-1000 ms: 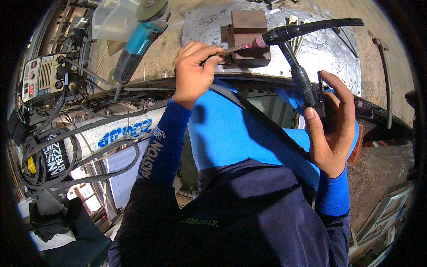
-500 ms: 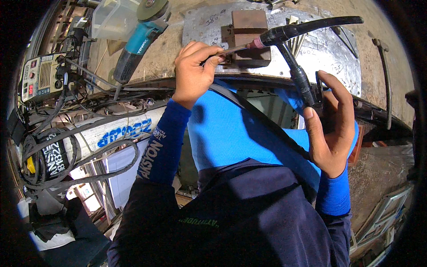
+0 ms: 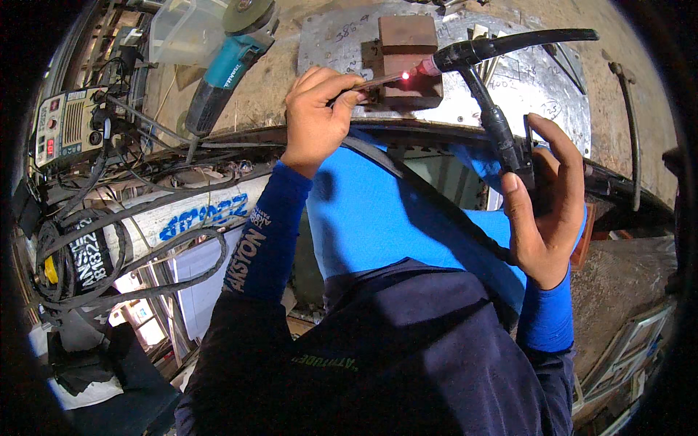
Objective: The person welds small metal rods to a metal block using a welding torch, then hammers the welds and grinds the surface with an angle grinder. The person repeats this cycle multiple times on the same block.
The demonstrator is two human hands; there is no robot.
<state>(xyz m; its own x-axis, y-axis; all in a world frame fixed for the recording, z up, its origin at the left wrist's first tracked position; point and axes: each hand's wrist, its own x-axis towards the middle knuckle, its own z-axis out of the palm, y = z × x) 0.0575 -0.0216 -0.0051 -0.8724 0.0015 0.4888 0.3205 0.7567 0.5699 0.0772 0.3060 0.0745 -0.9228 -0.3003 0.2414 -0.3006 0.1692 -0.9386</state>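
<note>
My left hand [image 3: 318, 116] pinches a thin metal rod [image 3: 382, 81] between thumb and fingers, pointing it rightward over the brown blocks. In my right hand [image 3: 545, 218] is a black TIG welding torch [image 3: 493, 116], gripped by its handle with the index finger stretched along the dark switch side. The torch's pink nozzle [image 3: 429, 67] faces the rod's end, and a bright red-white glow [image 3: 405, 75] shines between them. Below sit brown metal blocks [image 3: 408, 33] on a grey marked plate [image 3: 327, 43]. Whether rod and torch tip touch is hidden by the glare.
A teal and black angle grinder [image 3: 229, 73] lies left of the plate, beside a clear plastic bin [image 3: 174, 33]. Farther left is a welding machine [image 3: 69, 123] with tangled cables, above a white gas cylinder [image 3: 196, 211]. A long metal bar [image 3: 632, 138] lies at the right.
A glow has appeared at the torch tip. My right hand and the torch have shifted slightly to the right, while my left hand stays almost where it was.
</note>
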